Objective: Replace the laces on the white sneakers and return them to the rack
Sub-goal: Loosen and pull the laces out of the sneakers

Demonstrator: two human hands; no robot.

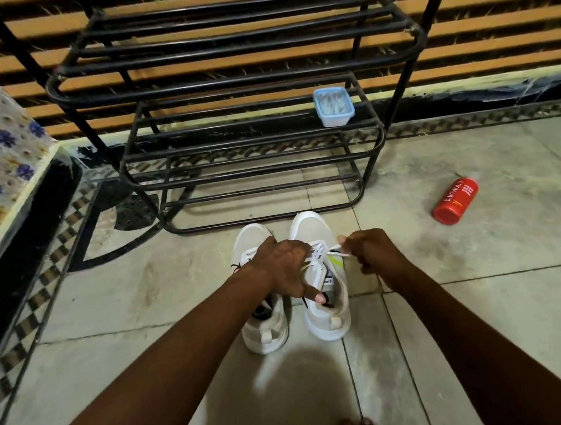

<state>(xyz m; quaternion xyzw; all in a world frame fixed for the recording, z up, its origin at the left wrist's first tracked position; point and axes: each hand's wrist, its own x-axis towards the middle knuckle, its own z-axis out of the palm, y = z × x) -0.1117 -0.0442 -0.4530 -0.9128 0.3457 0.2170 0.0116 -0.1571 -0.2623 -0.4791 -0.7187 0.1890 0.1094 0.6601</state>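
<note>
Two white sneakers stand side by side on the tiled floor [469,300], toes toward the black metal rack [235,85] just beyond them. The right-hand sneaker [308,227] carries a white lace [334,251] partly threaded across its eyelets; the left-hand sneaker [253,236] is largely covered by the wrist, so its lacing cannot be judged, though a dark lace end [235,268] shows at its side. The left hand [283,265] rests over the tongue of the right-hand sneaker, fingers curled, apparently steadying the shoe and pinning the lace crossings. The right hand [369,248] is closed in a pinch on the free end of the white lace, drawn out to the side. The step in hand appears to be tightening or feeding a lace; done well, it calls for an even pull on both ends, flat untwisted crossings, and a firmly held shoe. On the rack sits a pale blue lidded container [333,107]. A red canister [455,201] lies on its side well apart to the right; its label reads "CINTHOL", the smaller print being illegible. The small tongue label on the sneaker cannot be read.
</note>
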